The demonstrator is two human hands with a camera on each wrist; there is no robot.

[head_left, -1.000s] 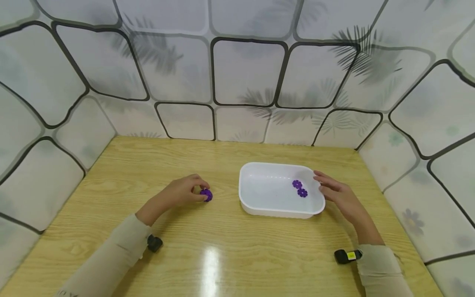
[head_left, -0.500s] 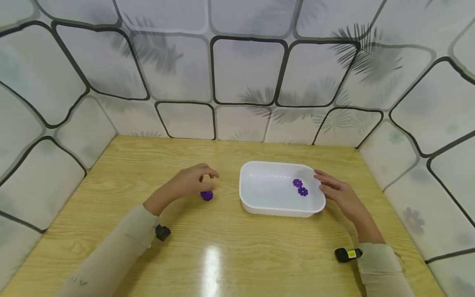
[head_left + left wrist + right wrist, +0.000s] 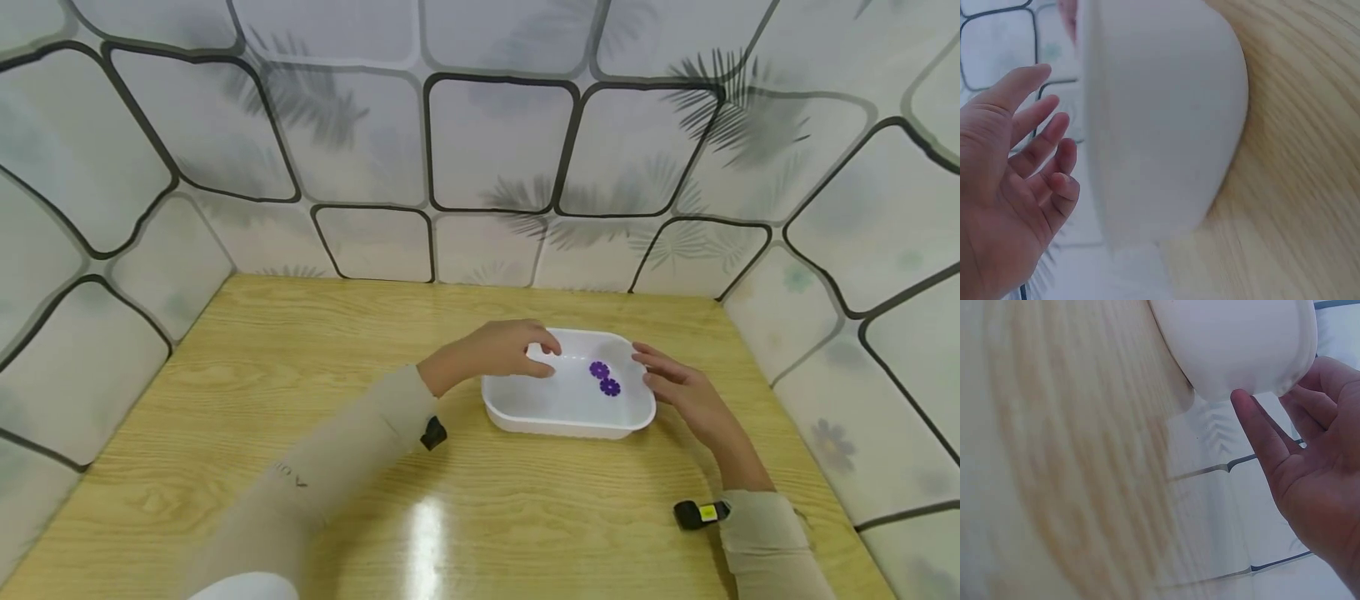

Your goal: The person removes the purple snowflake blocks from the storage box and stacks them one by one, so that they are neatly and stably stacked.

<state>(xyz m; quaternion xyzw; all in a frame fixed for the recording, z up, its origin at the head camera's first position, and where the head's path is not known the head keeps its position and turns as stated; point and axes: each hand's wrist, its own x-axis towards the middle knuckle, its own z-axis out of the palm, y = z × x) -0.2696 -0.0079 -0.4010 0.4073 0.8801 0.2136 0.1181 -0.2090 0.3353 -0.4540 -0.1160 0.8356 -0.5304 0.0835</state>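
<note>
My left hand [image 3: 501, 348] hovers over the left part of a white plastic tray [image 3: 566, 427], thumb and fingers apart. In the left wrist view its fingers are loosely bent with nothing visible between them. Two purple notched discs [image 3: 604, 379], shaped like flowers, lie side by side toward the tray's right end. My right hand [image 3: 693, 404] rests at the tray's right end. In the right wrist view one fairly straight finger [image 3: 1259, 428] touches the outer wall, and other fingers are near the rim. The tabletop spot where another purple piece lay is covered by my left sleeve.
The wooden tabletop [image 3: 525, 517] surrounds the tray. Patterned panels [image 3: 502, 142] stand behind and at both sides. A small black camera [image 3: 433, 433] is on my left wrist, and another black camera [image 3: 690, 515] is on my right.
My left hand has left the purple piece on the tabletop and moved right, over the tray. The right hand, tray and two discs inside have stayed in place.
</note>
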